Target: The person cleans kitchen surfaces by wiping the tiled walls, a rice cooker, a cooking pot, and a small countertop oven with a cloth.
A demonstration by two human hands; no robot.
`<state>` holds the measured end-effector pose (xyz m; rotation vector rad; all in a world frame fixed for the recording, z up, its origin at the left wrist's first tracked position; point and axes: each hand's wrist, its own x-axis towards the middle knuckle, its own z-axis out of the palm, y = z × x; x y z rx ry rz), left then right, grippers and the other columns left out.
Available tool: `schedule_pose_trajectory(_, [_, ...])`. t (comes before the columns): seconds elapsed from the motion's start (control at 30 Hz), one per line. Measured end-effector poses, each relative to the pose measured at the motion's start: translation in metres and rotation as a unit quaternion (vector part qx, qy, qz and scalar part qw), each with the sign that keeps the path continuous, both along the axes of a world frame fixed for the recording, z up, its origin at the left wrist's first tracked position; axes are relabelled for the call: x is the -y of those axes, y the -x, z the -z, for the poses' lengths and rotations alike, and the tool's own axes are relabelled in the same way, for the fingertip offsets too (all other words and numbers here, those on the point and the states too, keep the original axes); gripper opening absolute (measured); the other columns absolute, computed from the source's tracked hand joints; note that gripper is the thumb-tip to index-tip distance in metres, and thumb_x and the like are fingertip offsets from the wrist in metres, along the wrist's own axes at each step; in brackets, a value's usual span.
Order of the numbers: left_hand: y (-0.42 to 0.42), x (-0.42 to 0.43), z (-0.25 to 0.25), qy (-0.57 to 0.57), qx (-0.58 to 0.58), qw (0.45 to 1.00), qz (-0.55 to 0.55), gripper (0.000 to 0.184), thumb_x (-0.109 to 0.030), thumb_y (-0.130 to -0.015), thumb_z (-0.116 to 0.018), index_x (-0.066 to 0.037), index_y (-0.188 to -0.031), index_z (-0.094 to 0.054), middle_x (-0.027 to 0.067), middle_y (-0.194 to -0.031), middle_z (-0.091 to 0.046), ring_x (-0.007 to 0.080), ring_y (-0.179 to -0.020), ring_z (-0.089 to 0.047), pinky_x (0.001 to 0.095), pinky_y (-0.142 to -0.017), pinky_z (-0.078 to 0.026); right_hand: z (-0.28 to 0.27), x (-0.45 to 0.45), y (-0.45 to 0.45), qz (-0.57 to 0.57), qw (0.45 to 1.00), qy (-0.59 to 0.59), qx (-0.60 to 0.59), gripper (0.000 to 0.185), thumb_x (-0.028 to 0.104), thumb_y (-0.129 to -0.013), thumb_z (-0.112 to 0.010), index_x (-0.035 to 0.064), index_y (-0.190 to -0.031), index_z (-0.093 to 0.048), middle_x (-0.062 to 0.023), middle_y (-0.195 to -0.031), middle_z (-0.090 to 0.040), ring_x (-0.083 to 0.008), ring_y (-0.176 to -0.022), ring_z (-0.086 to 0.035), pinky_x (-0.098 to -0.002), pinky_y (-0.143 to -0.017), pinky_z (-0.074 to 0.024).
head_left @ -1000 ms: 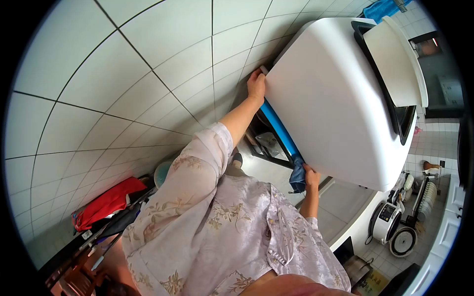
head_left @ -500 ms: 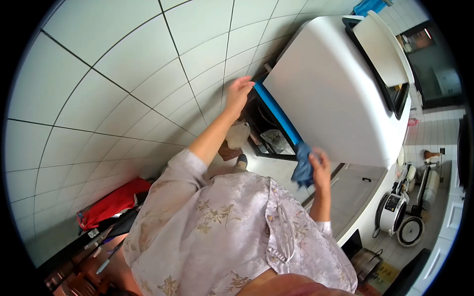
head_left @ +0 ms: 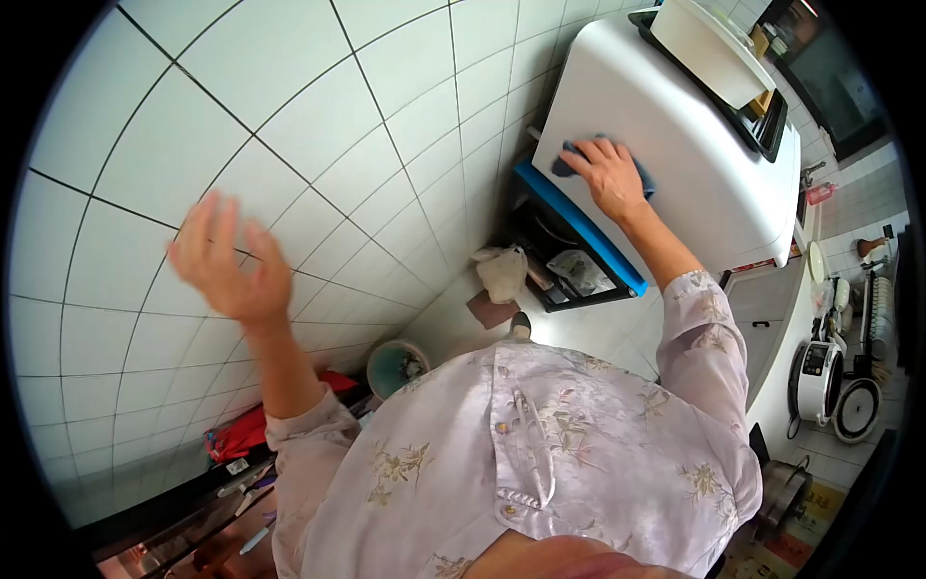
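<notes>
My right hand (head_left: 612,180) presses a dark blue cloth (head_left: 644,178) against the smooth side of a large white appliance (head_left: 666,125). Its fingers spread over the cloth, which shows at both edges of the hand. Away to the left, my left hand (head_left: 231,261) is raised in front of the tiled wall (head_left: 318,183), holding nothing, its fingers apart and slightly blurred. Below the appliance runs the blue edge (head_left: 584,227) of a dark shelf unit (head_left: 540,275).
A white basin (head_left: 714,58) stands on a black tray atop the appliance. A pale plastic bag (head_left: 503,275) and a bin (head_left: 386,372) are on the floor. A rice cooker (head_left: 818,381) stands on the counter at right. Red fabric (head_left: 236,434) lies lower left.
My right hand has moved up with the cloth and now lies on the white appliance. My left hand has left the shelf's blue edge and swung left. The view has shifted.
</notes>
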<state>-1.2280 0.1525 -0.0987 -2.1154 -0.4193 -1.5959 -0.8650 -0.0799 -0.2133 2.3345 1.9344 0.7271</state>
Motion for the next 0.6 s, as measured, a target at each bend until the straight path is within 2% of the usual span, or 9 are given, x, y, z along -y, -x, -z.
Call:
schedule_pose_trajectory(0.07, [0.019,-0.015,-0.007,-0.010,0.013,1.000,-0.021,0.027,-0.002,-0.077,-0.059,-0.004,-0.104,-0.061,0.0117,-0.112,-0.060,0.0253,-0.102,-0.055,0.0428,-0.100,-0.027,-0.004,-0.031,0.009,0.022,0.976,-0.183,-0.118,0.047,0.001,-0.069,-0.063,0.0138,-0.113,-0.055,-0.0081,-0.114,-0.053,-0.0276,-0.103,-0.051,-0.0368,-0.088,-0.0402])
schedule_pose_trajectory(0.17, [0.036,-0.039,-0.005,-0.034,0.002,0.996,-0.085,0.030,-0.006,-0.075,-0.058,-0.006,-0.105,-0.061,0.0128,-0.116,-0.057,0.0237,-0.105,-0.053,0.0410,-0.103,-0.022,-0.014,-0.103,0.027,-0.017,0.841,-0.471,-0.266,0.036,0.001,-0.073,-0.063,0.0049,-0.107,-0.052,-0.0175,-0.108,-0.051,-0.0357,-0.100,-0.049,-0.0403,-0.090,-0.0401])
schedule_pose_trajectory(0.23, [0.035,-0.046,0.000,-0.056,-0.023,0.990,-0.129,0.031,-0.008,-0.074,-0.058,-0.007,-0.105,-0.061,0.0133,-0.118,-0.056,0.0223,-0.105,-0.052,0.0399,-0.105,-0.019,-0.007,-0.144,0.044,-0.002,0.802,-0.507,-0.315,0.037,0.004,-0.075,-0.062,0.0003,-0.109,-0.047,-0.0203,-0.107,-0.047,-0.0368,-0.104,-0.046,-0.0400,-0.090,-0.0392])
schedule_pose_trajectory(0.3, [0.030,-0.049,0.002,-0.112,-0.033,0.984,-0.132,0.030,-0.009,-0.074,-0.057,-0.006,-0.103,-0.062,0.0121,-0.118,-0.056,0.0225,-0.106,-0.052,0.0400,-0.106,-0.018,0.056,-0.185,0.043,0.077,0.776,-0.541,-0.315,0.041,0.003,-0.076,-0.060,-0.0017,-0.113,-0.042,-0.0228,-0.111,-0.045,-0.0380,-0.105,-0.045,-0.0399,-0.091,-0.0378])
schedule_pose_trajectory(0.37, [0.028,-0.055,0.005,-0.118,-0.023,0.985,-0.128,0.029,-0.011,-0.073,-0.056,-0.006,-0.101,-0.063,0.0114,-0.118,-0.055,0.0225,-0.107,-0.051,0.0400,-0.106,-0.018,0.109,-0.198,0.051,0.226,0.707,-0.519,-0.423,0.044,0.002,-0.078,-0.058,-0.0037,-0.117,-0.039,-0.0247,-0.115,-0.043,-0.0395,-0.108,-0.042,-0.0416,-0.094,-0.0352])
schedule_pose_trajectory(0.47, [0.028,-0.051,0.006,-0.120,-0.030,0.984,-0.130,0.030,-0.014,-0.073,-0.056,-0.008,-0.101,-0.064,0.0109,-0.116,-0.057,0.0232,-0.105,-0.051,0.0393,-0.103,-0.022,0.147,-0.201,0.063,0.324,0.606,-0.495,-0.532,0.043,0.003,-0.080,-0.057,-0.0043,-0.119,-0.039,-0.0259,-0.117,-0.043,-0.0413,-0.114,-0.039,-0.0448,-0.098,-0.0316])
schedule_pose_trajectory(0.5, [0.028,-0.050,0.005,-0.122,-0.035,0.984,-0.126,0.030,-0.014,-0.073,-0.056,-0.008,-0.101,-0.064,0.0109,-0.116,-0.057,0.0232,-0.105,-0.051,0.0393,-0.103,-0.022,0.146,-0.202,0.064,0.329,0.600,-0.495,-0.535,0.043,0.003,-0.080,-0.057,-0.0043,-0.119,-0.039,-0.0259,-0.117,-0.043,-0.0413,-0.114,-0.039,-0.0448,-0.098,-0.0316])
schedule_pose_trajectory(0.57, [0.029,-0.050,0.004,-0.139,-0.046,0.979,-0.139,0.027,-0.012,-0.075,-0.057,-0.006,-0.099,-0.065,0.0127,-0.117,-0.055,0.0217,-0.103,-0.053,0.0394,-0.095,-0.029,0.140,-0.208,0.059,0.327,0.601,-0.532,-0.499,0.042,0.005,-0.081,-0.056,-0.0049,-0.118,-0.039,-0.0263,-0.116,-0.044,-0.0421,-0.114,-0.040,-0.0451,-0.098,-0.0320])
schedule_pose_trajectory(0.6, [0.029,-0.050,0.003,-0.142,-0.048,0.979,-0.137,0.027,-0.012,-0.075,-0.057,-0.006,-0.099,-0.065,0.0127,-0.117,-0.055,0.0217,-0.103,-0.053,0.0394,-0.095,-0.029,0.134,-0.210,0.052,0.293,0.625,-0.560,-0.457,0.042,0.007,-0.082,-0.055,-0.0062,-0.118,-0.038,-0.0267,-0.114,-0.044,-0.0428,-0.112,-0.041,-0.0454,-0.096,-0.0326])
